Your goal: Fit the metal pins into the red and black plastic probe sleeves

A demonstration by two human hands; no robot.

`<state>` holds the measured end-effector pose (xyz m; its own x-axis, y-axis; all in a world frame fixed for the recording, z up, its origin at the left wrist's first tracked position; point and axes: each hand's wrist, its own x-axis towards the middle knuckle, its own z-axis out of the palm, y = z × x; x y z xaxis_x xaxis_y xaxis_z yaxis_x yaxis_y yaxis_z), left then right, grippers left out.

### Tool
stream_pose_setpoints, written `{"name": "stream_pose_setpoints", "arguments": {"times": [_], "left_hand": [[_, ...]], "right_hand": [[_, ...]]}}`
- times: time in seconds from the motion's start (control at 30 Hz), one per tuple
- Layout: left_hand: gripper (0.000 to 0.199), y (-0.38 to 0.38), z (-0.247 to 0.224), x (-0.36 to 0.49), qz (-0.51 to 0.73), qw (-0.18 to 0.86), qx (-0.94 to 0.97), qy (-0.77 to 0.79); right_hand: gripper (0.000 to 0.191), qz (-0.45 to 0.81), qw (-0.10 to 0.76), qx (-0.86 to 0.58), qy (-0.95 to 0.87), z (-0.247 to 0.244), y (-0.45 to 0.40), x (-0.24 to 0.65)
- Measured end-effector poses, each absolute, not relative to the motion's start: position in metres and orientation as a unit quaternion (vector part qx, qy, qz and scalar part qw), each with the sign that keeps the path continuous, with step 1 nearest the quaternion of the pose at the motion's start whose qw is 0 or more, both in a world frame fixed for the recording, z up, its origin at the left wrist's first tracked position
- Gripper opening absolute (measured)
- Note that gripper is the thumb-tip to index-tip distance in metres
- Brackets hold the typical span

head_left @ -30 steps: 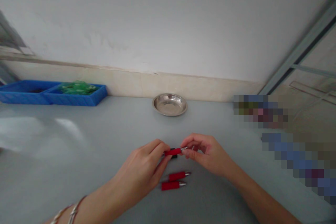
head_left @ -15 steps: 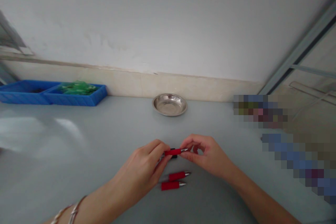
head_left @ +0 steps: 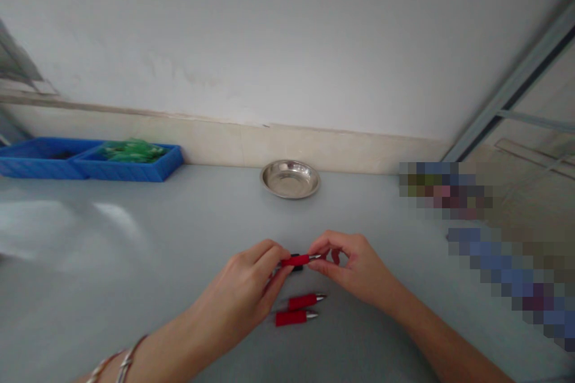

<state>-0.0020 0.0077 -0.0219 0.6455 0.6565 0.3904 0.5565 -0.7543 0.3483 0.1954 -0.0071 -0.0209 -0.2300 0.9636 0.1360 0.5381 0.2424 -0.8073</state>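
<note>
Between my two hands is a pen with a red grip [head_left: 295,260] and a silver tip, held level above the table. My left hand [head_left: 254,272] pinches its rear part, with thumb and forefinger closed. At the other end, the thumb and forefinger of my right hand [head_left: 345,260] are closed on the silver tip. Behind the pen a small black object [head_left: 297,268] shows in part; what it is I cannot tell. Nearer to me lie two similar pen parts with red grips, an upper one [head_left: 303,301] and a lower one [head_left: 291,318], tips to the right.
A round steel dish [head_left: 290,179] stands by the wall. At the back left are blue trays [head_left: 121,172], one holding green plastic material [head_left: 135,151]. Blurred-out patches cover the right side beside a metal frame [head_left: 507,78].
</note>
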Motion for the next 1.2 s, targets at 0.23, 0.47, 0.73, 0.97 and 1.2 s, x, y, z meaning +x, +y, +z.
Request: {"name": "stream_pose_setpoints", "arguments": {"times": [0.23, 0.47, 0.73, 0.97, 1.2], "left_hand": [[0.014, 0.009, -0.0229, -0.0026, 0.259, 0.102, 0.899, 0.337], [0.015, 0.0076, -0.0199, -0.0016, 0.255, 0.112, 0.898, 0.341], [0.015, 0.0079, -0.0186, -0.0011, 0.264, 0.122, 0.893, 0.343], [0.015, 0.0068, -0.017, -0.0006, 0.276, 0.132, 0.888, 0.344], [0.016, 0.0082, -0.0185, -0.0008, 0.274, 0.123, 0.889, 0.346]], "right_hand": [[0.013, 0.319, 0.322, -0.532, -0.716, -0.0209, -0.0065, 0.1955], [0.013, 0.313, 0.323, -0.522, -0.724, -0.0201, -0.0066, 0.1955], [0.012, 0.306, 0.335, -0.517, -0.726, -0.0199, -0.0076, 0.1957], [0.012, 0.295, 0.337, -0.506, -0.737, -0.0189, -0.008, 0.197], [0.013, 0.294, 0.337, -0.507, -0.737, -0.0191, -0.0078, 0.1968]]}}
